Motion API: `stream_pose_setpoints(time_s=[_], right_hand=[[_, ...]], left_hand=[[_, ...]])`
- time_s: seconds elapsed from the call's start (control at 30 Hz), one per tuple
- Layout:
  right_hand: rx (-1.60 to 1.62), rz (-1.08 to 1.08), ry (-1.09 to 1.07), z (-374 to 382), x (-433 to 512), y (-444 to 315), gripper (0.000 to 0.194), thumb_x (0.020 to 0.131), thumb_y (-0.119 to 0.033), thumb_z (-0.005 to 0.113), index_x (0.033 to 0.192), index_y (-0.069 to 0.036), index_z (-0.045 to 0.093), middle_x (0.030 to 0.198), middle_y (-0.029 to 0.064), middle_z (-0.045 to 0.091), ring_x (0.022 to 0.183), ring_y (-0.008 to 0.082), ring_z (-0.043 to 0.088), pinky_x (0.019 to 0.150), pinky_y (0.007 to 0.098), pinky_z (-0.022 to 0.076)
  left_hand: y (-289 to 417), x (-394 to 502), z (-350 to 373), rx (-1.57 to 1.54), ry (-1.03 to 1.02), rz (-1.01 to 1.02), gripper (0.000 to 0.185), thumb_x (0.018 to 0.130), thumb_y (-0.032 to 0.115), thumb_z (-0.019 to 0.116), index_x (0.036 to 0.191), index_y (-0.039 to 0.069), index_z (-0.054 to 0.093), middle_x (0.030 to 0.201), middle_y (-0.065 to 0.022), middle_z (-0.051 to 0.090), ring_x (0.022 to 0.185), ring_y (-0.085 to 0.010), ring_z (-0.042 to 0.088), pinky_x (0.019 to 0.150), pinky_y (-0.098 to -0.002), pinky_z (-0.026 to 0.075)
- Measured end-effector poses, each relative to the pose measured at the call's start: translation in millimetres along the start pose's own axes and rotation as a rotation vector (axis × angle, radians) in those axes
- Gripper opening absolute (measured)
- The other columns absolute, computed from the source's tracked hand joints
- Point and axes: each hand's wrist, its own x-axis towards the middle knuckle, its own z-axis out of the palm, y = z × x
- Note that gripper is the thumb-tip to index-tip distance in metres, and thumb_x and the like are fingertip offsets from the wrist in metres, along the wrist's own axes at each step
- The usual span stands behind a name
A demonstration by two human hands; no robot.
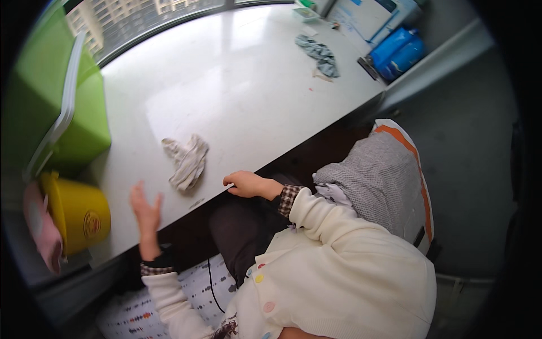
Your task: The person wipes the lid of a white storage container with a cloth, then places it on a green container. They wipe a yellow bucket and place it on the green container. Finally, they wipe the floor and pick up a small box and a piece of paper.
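Note:
My left hand, slightly blurred, is over the near left part of the white tabletop, its fingers apart and nothing in it. A crumpled off-white cloth lies on the tabletop just beyond it, to the right. At the table's front edge is my right hand, its fingers loosely bent, with no object visible in it; its palm side is hidden. Farther back on the right lies a twisted grey-green cloth.
Green plastic boxes and a yellow bucket with a pink cloth stand at the left. Blue packages and a small clear container are at the back right. Grey fabric lies beside my right arm.

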Motion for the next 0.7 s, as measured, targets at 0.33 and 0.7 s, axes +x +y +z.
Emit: stream_pose_setpoints(time_s=[0.33, 0.7], right_hand=[[0.19, 0.298, 0.182, -47.2, -15.9, 84.0, 0.024, 0.079, -0.012, 0.056, 0.101, -0.003, 0.059, 0.091, 0.0157, 0.064, 0.081, 0.0295, 0.062, 0.073, 0.0367, 0.0484], [0.448, 0.572, 0.581, -163.7, -77.6, 222.2, 0.014, 0.079, -0.005, 0.055, 0.092, -0.001, 0.06, 0.078, 0.0144, 0.062, 0.068, 0.0247, 0.06, 0.063, 0.0322, 0.0477]], left_hand=[[82.3, 57.9, 119.5, 0.045, -0.162, -0.032, 0.073, 0.069, 0.028, 0.073, 0.133, 0.017, 0.04, 0.135, -0.0233, 0.034, 0.121, -0.0431, 0.035, 0.095, -0.0476, 0.036], [27.9, 57.0, 101.9, 0.386, 0.083, -0.699, 0.066, 0.081, 0.038, 0.063, 0.13, 0.001, 0.039, 0.135, -0.0231, 0.035, 0.124, -0.0385, 0.032, 0.102, -0.0431, 0.03]])
